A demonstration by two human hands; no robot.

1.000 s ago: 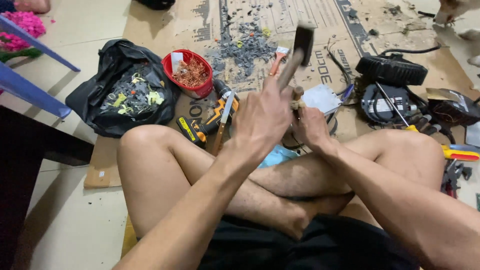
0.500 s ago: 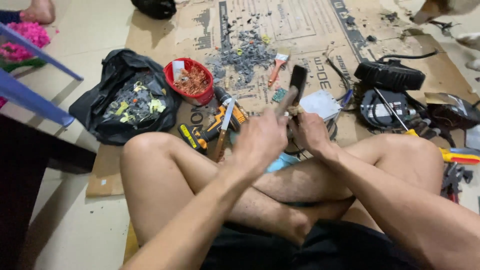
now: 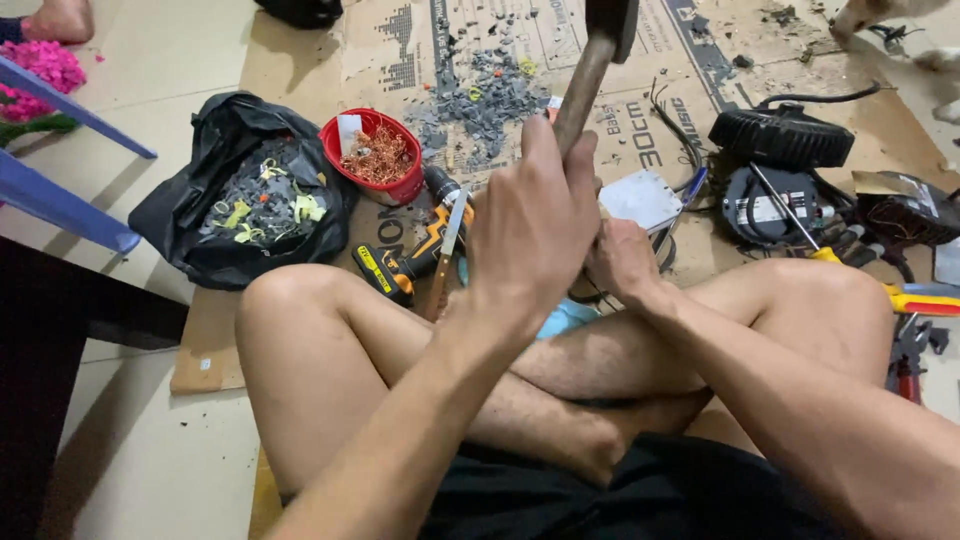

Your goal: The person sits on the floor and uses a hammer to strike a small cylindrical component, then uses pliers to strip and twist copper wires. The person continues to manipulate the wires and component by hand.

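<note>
I sit cross-legged on cardboard (image 3: 400, 50). My left hand (image 3: 535, 225) is closed around the wooden handle of a hammer (image 3: 583, 85), which is raised so that its dark head (image 3: 612, 20) reaches the frame's top edge. My right hand (image 3: 622, 262) is just behind and to the right of it, low over the floor. Its fingers curl down on a small part that my left hand mostly hides. A white flat box (image 3: 640, 198) lies just beyond both hands.
A red bowl of copper wire (image 3: 372, 160) and a black bag of scraps (image 3: 250, 200) sit at the left. A yellow-black drill (image 3: 405, 262) lies by my knee. Grey fragments (image 3: 490, 95), a black round unit (image 3: 782, 137) and hand tools (image 3: 915, 300) lie around.
The hammer came down toward my right hand half a second ago and is now lifted high again. The view has drawn closer to the hands.
</note>
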